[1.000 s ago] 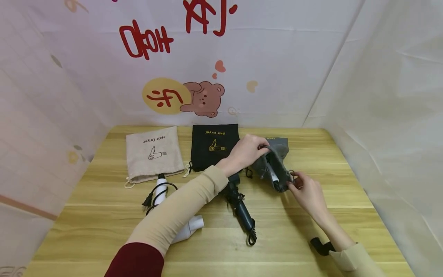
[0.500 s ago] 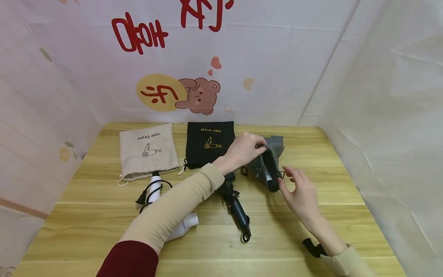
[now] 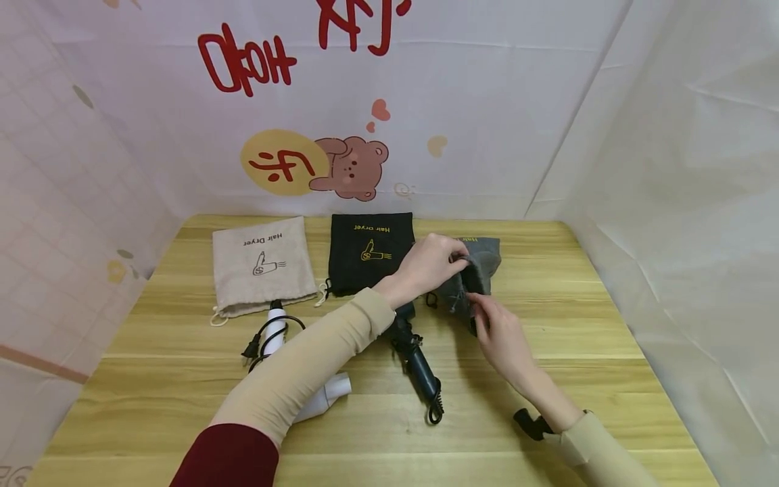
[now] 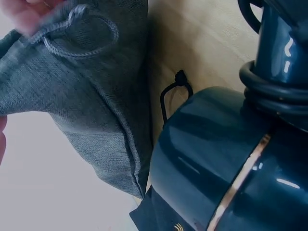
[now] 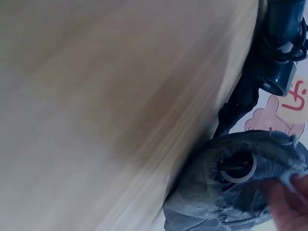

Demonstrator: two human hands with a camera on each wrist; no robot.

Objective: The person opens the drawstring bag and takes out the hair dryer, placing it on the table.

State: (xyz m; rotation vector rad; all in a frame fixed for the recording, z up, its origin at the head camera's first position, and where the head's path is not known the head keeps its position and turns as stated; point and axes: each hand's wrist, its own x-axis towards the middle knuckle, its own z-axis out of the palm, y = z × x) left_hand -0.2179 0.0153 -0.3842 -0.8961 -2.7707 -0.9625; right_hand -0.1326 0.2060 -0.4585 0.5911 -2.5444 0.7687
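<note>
My left hand (image 3: 429,264) pinches the far rim of a grey drawstring bag (image 3: 487,264) at the table's back right. My right hand (image 3: 505,338) is at the bag's near rim, its fingertips blurred beside the drawstring in the left wrist view; whether they pinch the cloth I cannot tell. Inside the mouth of the bag, the right wrist view shows a dark round end with a pale ring (image 5: 240,175), the rest hidden by cloth. A dark blue hair dryer (image 4: 216,159) lies just left of the bag, partly behind my left forearm in the head view.
A beige bag (image 3: 262,267) and a black bag (image 3: 371,253), both printed "Hair Dryer", lie along the back. Partly under my left sleeve is a white hair dryer (image 3: 328,396) with a black cord. A small black piece (image 3: 532,425) lies by my right wrist.
My right hand let go of the bag's right rim and moved left to its near side. The mouth has narrowed, and the white part that showed inside is hidden. My left hand keeps its hold.
</note>
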